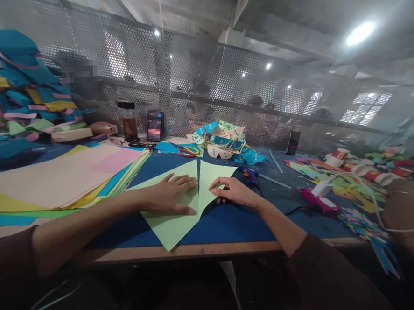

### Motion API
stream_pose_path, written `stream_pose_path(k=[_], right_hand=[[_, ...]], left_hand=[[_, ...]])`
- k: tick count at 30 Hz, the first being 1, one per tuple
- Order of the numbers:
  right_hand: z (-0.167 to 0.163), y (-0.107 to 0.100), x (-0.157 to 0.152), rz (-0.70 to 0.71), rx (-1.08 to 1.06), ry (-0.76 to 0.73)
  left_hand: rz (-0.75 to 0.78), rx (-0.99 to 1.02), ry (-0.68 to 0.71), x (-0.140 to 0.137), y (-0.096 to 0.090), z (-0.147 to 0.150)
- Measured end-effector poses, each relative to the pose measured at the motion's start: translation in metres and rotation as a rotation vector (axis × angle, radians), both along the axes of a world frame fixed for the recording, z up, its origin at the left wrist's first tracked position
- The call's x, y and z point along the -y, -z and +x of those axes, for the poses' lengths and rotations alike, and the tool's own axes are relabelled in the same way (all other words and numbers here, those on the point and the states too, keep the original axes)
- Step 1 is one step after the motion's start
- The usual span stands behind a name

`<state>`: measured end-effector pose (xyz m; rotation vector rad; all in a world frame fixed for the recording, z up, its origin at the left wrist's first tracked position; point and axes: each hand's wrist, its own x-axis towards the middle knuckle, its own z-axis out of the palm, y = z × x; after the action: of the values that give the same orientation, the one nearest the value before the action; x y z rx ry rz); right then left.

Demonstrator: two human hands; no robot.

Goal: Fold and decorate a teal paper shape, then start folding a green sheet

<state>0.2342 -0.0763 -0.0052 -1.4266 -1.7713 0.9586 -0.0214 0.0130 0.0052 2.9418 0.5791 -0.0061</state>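
A light green sheet of paper (169,232) lies on the blue tabletop in front of me. My left hand (172,194) is spread flat on it, fingers apart, pressing it down. A narrow dark gap runs down from the far edge, between this part and a light green paper flap (215,171) on the right. The flap curves up off the table. My right hand (228,191) pinches the flap's lower right edge between thumb and fingers. Whether the two parts still join at the near end of the gap, I cannot tell.
Stacked coloured paper (71,177) lies at left. Red-and-yellow scissors (189,150), folded paper shapes (223,140) and a blue glue gun (249,175) sit beyond the sheet. A magenta power strip (320,202) with a cable is at right, near another person's arm (407,213).
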Motion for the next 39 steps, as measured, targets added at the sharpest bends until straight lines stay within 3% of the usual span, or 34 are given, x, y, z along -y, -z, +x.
stream_pose_path(k=[5, 18, 26, 39], right_hand=[[-0.003, -0.003, 0.002, -0.016, 0.037, 0.013], [-0.004, -0.007, 0.006, 0.010, 0.090, -0.040], [-0.004, -0.005, 0.004, -0.012, 0.060, 0.003], [-0.004, -0.005, 0.004, 0.013, 0.104, -0.015]], left_hand=[[-0.055, -0.016, 0.067, 0.008, -0.003, 0.001], [-0.050, -0.002, 0.060, 0.012, -0.006, 0.001], [-0.070, -0.012, 0.069, 0.010, -0.005, 0.000], [-0.044, 0.015, 0.042, 0.003, 0.013, 0.000]])
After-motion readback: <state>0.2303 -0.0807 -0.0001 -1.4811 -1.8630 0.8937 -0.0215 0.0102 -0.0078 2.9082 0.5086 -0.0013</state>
